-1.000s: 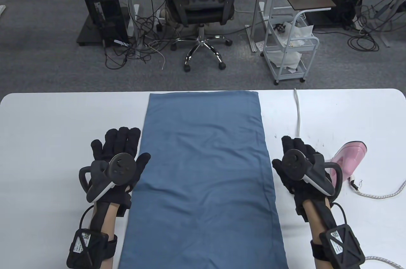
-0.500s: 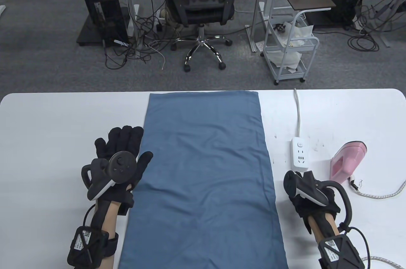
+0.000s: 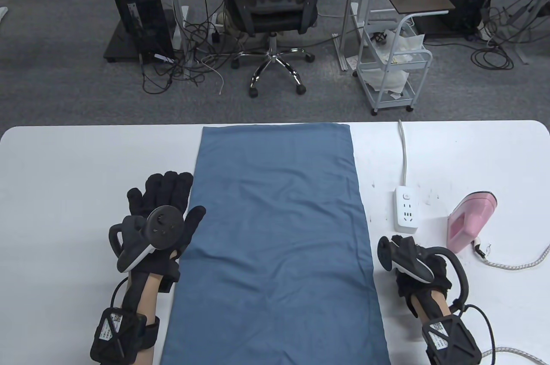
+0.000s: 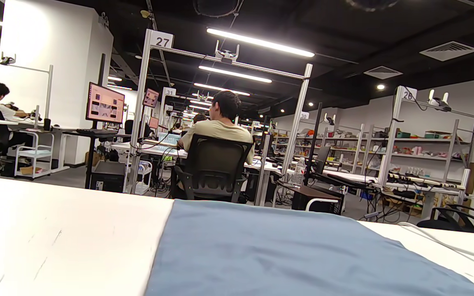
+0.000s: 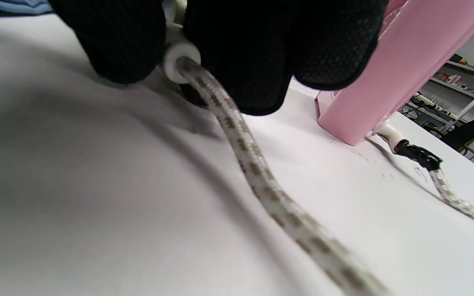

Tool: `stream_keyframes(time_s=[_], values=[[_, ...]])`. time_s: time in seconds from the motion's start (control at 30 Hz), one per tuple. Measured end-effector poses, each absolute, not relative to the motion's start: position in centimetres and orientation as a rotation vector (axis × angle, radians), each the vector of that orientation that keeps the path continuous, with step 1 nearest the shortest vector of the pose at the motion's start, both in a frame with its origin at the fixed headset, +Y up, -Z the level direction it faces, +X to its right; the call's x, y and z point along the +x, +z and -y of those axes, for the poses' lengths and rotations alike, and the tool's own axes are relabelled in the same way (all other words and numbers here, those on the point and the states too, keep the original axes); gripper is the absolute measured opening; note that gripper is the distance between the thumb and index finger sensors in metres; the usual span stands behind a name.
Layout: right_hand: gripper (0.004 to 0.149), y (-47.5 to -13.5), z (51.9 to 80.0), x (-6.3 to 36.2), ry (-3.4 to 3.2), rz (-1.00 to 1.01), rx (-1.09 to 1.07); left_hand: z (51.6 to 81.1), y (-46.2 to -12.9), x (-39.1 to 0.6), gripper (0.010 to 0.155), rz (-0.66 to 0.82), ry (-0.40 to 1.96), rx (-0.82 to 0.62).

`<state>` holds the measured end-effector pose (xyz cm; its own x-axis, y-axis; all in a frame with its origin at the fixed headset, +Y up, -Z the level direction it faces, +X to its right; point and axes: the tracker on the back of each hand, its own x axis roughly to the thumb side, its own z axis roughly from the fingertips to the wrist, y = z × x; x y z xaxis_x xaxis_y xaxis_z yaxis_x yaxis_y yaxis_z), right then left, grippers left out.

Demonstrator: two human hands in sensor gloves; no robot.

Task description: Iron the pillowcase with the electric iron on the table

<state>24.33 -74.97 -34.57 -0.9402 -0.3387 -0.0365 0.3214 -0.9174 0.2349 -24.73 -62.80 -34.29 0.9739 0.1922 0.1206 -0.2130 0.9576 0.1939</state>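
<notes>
A blue pillowcase [image 3: 275, 236] lies flat down the middle of the white table [image 3: 68, 167]; it also shows in the left wrist view [image 4: 278, 255]. A pink iron [image 3: 470, 221] stands at the right, also in the right wrist view [image 5: 401, 61]. A white power strip [image 3: 406, 210] lies left of it. My left hand [image 3: 165, 206] rests flat, fingers spread, at the pillowcase's left edge. My right hand [image 3: 412, 257] is curled below the power strip; in the right wrist view its fingers [image 5: 257, 49] grip the white plug [image 5: 181, 57] of the braided cord [image 5: 261, 185].
The braided cord runs from the iron off the table's right side [image 3: 515, 264]. The strip's white cable [image 3: 404, 150] runs to the far edge. An office chair [image 3: 270, 8] and a white cart [image 3: 393, 68] stand beyond the table.
My right hand pulled back from over the power strip toward the near edge and curled around the plug, uncovering the strip. My left hand barely shifted.
</notes>
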Motion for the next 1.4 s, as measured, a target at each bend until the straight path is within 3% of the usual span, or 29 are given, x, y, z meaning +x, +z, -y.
stream_keyframes(time_s=[0.37, 0.8, 1.4], values=[[0.067, -36.2, 69.9, 26.5, -3.281, 0.048, 0.281, 63.2, -34.6, -24.5, 0.075, 0.100, 0.189, 0.186], [0.058, -39.0, 71.5, 29.0, -3.397, -0.049, 0.686, 63.2, -34.6, -24.6, 0.075, 0.095, 0.194, 0.179], [0.055, -40.3, 72.4, 28.7, -3.319, -0.009, 0.738, 63.4, -34.8, -24.4, 0.075, 0.102, 0.188, 0.166]])
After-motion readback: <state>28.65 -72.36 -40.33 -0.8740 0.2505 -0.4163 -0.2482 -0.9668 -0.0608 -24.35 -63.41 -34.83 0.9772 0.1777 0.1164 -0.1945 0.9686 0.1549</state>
